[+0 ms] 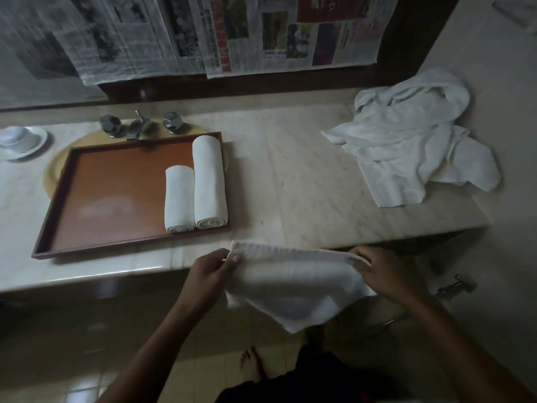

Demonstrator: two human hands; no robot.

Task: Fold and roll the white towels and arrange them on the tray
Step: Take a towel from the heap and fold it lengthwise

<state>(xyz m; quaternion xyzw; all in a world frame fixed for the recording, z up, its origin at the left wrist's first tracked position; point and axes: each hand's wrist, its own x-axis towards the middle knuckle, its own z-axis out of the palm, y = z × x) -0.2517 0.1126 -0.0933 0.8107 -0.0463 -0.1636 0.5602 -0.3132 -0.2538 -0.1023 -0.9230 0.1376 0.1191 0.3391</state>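
Marble, pale and veined, makes up the counter [290, 175], and a brown wooden tray [52, 210] sits on its left part, over a beige round basin [53, 170] whose rim shows past the tray's far left corner. Two rolled white towels lie in the tray against its right wall, side by side and touching: a short roll [179, 199] on the left and a long roll [209, 181] on the right, both with their spiral ends toward the person. The rest of the tray floor is bare wood.

One flat white towel [293, 286] is held at the counter's front edge, just right of the tray. The left hand [212, 271] pinches its top left corner between thumb and curled fingers, and the right hand [377, 274] pinches its top right corner the same way. The cloth sags between them and hangs below the counter edge.

Behind the tray stand three chrome tap fittings [139, 128] in a row. One white dish [21, 141] sits at the far left. On the counter's right end, well apart from the tray, lies a crumpled heap of white towels [415, 144]; how many are in it I cannot tell. Newspaper sheets [232, 33] cover the wall above. One bare foot [251, 365] shows on the tiled floor, and a chrome valve [456, 286] sticks out below the counter at right.
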